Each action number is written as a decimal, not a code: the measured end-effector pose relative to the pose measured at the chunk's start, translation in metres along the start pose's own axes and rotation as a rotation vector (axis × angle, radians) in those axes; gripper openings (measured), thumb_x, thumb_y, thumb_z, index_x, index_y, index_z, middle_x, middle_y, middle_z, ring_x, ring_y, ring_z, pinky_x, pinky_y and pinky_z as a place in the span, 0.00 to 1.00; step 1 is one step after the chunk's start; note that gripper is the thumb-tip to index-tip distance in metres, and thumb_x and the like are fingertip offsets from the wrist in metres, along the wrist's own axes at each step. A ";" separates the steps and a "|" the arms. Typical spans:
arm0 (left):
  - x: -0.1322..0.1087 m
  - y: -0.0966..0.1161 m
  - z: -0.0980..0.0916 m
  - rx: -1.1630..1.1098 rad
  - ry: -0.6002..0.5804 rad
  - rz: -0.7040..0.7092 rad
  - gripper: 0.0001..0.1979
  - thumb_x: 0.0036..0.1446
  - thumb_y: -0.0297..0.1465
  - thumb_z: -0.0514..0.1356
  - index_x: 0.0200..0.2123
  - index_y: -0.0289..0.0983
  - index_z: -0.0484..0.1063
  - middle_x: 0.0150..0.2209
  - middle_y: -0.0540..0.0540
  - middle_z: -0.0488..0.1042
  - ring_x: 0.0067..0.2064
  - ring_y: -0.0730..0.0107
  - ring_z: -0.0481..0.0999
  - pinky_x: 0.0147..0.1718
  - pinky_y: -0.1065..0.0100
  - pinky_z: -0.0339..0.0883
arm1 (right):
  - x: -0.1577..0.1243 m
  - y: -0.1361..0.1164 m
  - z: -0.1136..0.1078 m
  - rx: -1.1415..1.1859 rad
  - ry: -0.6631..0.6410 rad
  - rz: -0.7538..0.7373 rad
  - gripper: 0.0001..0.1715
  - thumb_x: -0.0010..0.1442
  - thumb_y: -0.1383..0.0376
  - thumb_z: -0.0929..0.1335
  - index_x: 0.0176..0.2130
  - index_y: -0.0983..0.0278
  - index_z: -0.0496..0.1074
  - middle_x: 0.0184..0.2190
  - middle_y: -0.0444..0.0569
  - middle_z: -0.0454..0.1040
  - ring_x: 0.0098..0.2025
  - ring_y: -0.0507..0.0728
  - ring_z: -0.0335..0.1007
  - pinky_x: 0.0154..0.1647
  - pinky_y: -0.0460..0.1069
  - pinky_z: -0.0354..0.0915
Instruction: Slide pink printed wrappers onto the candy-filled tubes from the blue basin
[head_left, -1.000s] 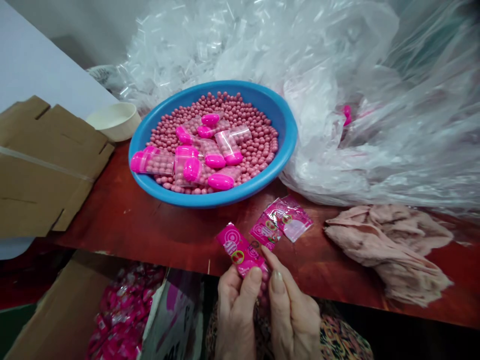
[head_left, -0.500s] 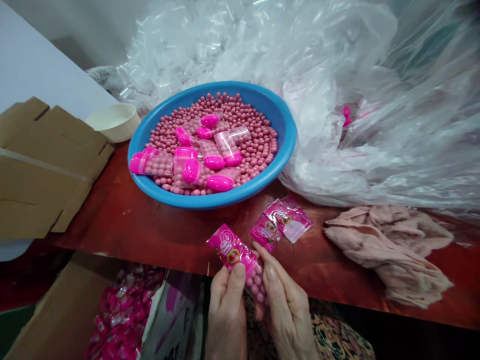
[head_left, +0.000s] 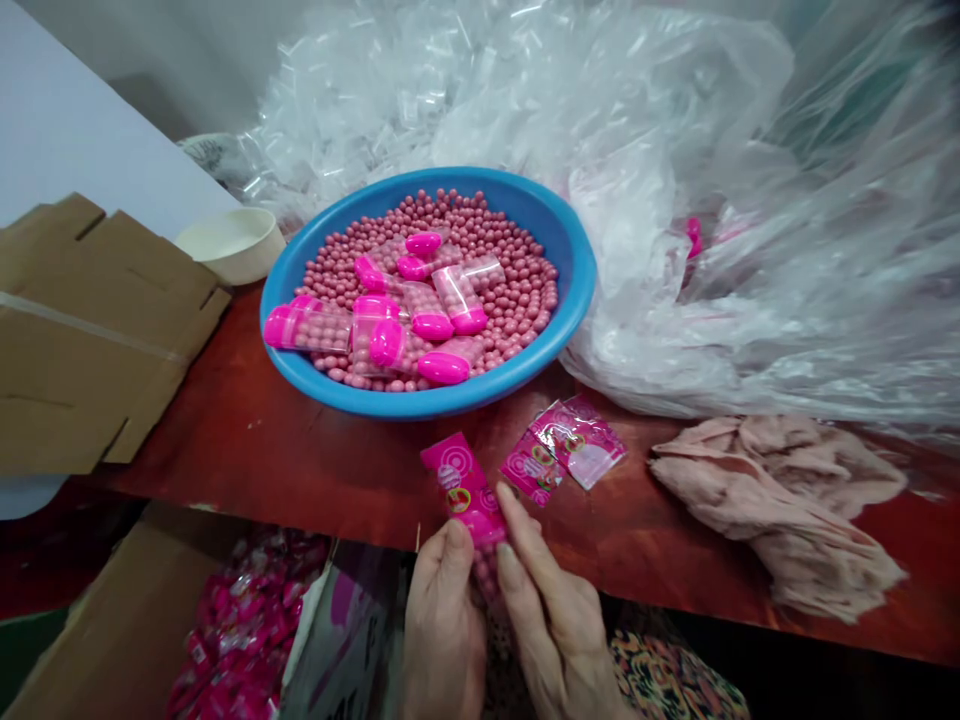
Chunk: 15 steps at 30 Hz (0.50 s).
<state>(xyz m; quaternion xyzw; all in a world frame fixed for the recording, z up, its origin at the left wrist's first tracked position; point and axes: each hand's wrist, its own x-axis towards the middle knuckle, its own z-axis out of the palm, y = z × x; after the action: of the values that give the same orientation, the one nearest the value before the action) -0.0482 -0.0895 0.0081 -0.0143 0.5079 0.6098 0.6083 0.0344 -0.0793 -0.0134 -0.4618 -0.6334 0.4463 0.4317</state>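
Observation:
Between my two hands, just over the table's front edge, is a clear container of pink candy balls with a printed pink wrapper [head_left: 463, 487] around its upper part. My left hand [head_left: 444, 610] grips it from the left, thumb on the wrapper. My right hand [head_left: 551, 610] closes on its right side, fingers along the edge. Beyond my right fingers lie a few flat pink printed wrappers [head_left: 562, 445]. A blue basin [head_left: 420, 402] full of pink candy balls [head_left: 517, 260] stands behind, with several pink-capped clear containers [head_left: 459, 300] on top.
Clear plastic bags [head_left: 750, 340] pile up behind and right of the basin. A crumpled cloth [head_left: 780, 500] lies at right on the red table [head_left: 322, 470]. Cardboard [head_left: 90, 340] and a white bowl [head_left: 236, 245] are at left. Below is a box of pink wrapped packs [head_left: 240, 620].
The wrapped container has turned more upright and shifted slightly left in my hands. My right hand has moved a little left along it, covering more of the candy balls.

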 end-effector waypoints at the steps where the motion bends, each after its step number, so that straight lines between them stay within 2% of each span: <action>1: 0.000 0.001 -0.001 0.003 0.000 0.004 0.17 0.49 0.43 0.63 0.32 0.33 0.77 0.27 0.41 0.79 0.34 0.60 0.78 0.42 0.59 0.69 | 0.000 -0.001 0.000 -0.014 -0.004 -0.068 0.28 0.64 0.70 0.61 0.62 0.62 0.56 0.49 0.48 0.75 0.42 0.54 0.77 0.42 0.44 0.72; 3: -0.002 0.001 0.001 0.007 0.024 0.012 0.18 0.49 0.43 0.62 0.31 0.33 0.77 0.28 0.40 0.80 0.36 0.57 0.79 0.43 0.57 0.69 | 0.000 -0.002 -0.001 -0.037 0.028 -0.158 0.32 0.62 0.73 0.62 0.62 0.58 0.54 0.52 0.46 0.72 0.44 0.54 0.76 0.45 0.44 0.71; 5: -0.003 -0.001 0.005 0.015 0.024 0.013 0.18 0.50 0.43 0.61 0.31 0.33 0.77 0.28 0.39 0.80 0.37 0.55 0.78 0.43 0.56 0.69 | 0.000 0.000 0.000 -0.032 0.090 -0.160 0.32 0.61 0.74 0.63 0.61 0.55 0.55 0.52 0.45 0.72 0.42 0.53 0.77 0.43 0.44 0.72; 8: -0.004 -0.007 0.011 0.010 0.021 0.028 0.17 0.51 0.42 0.61 0.34 0.33 0.77 0.30 0.38 0.80 0.41 0.53 0.77 0.45 0.56 0.68 | 0.001 0.004 0.001 0.009 0.160 -0.069 0.27 0.61 0.73 0.63 0.58 0.56 0.63 0.49 0.45 0.75 0.39 0.53 0.78 0.39 0.43 0.74; 11: -0.004 -0.014 0.012 -0.004 0.093 0.034 0.18 0.49 0.43 0.62 0.37 0.34 0.76 0.34 0.38 0.80 0.43 0.53 0.76 0.47 0.56 0.66 | 0.004 0.007 0.001 0.018 0.200 0.009 0.18 0.61 0.69 0.64 0.51 0.61 0.72 0.42 0.48 0.79 0.34 0.54 0.79 0.35 0.44 0.75; 15: -0.002 -0.017 0.011 0.001 0.177 0.019 0.17 0.46 0.40 0.66 0.37 0.36 0.76 0.38 0.40 0.80 0.43 0.54 0.76 0.46 0.56 0.66 | 0.007 0.009 0.002 0.062 0.251 0.093 0.13 0.60 0.66 0.65 0.43 0.63 0.76 0.35 0.47 0.81 0.30 0.54 0.79 0.28 0.42 0.74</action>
<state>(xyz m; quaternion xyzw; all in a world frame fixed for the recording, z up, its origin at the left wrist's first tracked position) -0.0284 -0.0882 0.0045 -0.0629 0.5603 0.6116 0.5550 0.0332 -0.0709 -0.0212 -0.5293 -0.5384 0.4238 0.5004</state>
